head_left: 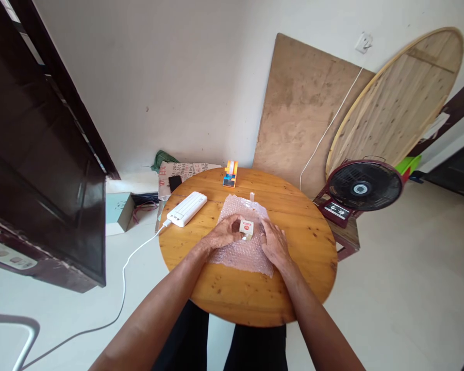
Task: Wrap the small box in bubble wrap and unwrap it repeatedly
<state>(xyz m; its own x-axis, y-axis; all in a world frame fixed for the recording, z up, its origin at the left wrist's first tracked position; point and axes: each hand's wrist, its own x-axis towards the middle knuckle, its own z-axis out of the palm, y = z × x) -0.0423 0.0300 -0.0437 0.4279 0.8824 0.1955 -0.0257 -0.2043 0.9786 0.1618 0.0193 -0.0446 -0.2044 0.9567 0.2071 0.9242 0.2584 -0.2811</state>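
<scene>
A sheet of pinkish bubble wrap (232,260) lies flat on the round wooden table (305,232). On its middle sits a small white box with a red mark (246,227). My left hand (226,232) has its thumb and fingers closed on the box's left side. To the right of the box, my right hand (274,241) rests on the wrap's right edge with fingers stretched out, apart from the box. A short piece of clear tape (252,197) sticks up at the wrap's far edge.
An orange and blue tape dispenser (231,174) stands at the table's far edge. A white power bank (186,208) lies at the left, its cable running down to the floor. A dark red fan (359,188) stands beyond the table's right side.
</scene>
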